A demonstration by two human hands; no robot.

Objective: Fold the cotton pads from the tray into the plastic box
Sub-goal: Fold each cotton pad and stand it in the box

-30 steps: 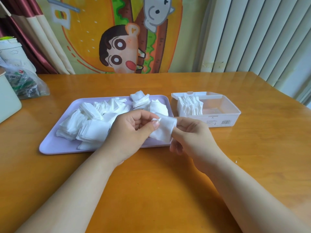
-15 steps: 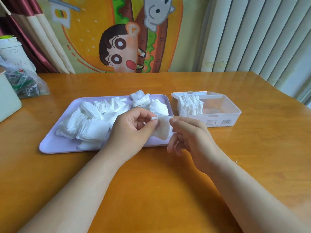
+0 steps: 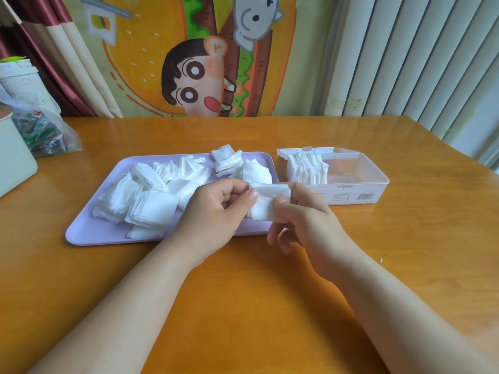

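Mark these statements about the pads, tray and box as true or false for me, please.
1. The left hand and the right hand both pinch one pad. True.
2. The tray lies left of the box. True.
3. The box is empty. False: a row of pads stands at its left end.
4. The tray holds no more pads. False: a loose pile lies on it.
5. The box is shut. False: its top is open.
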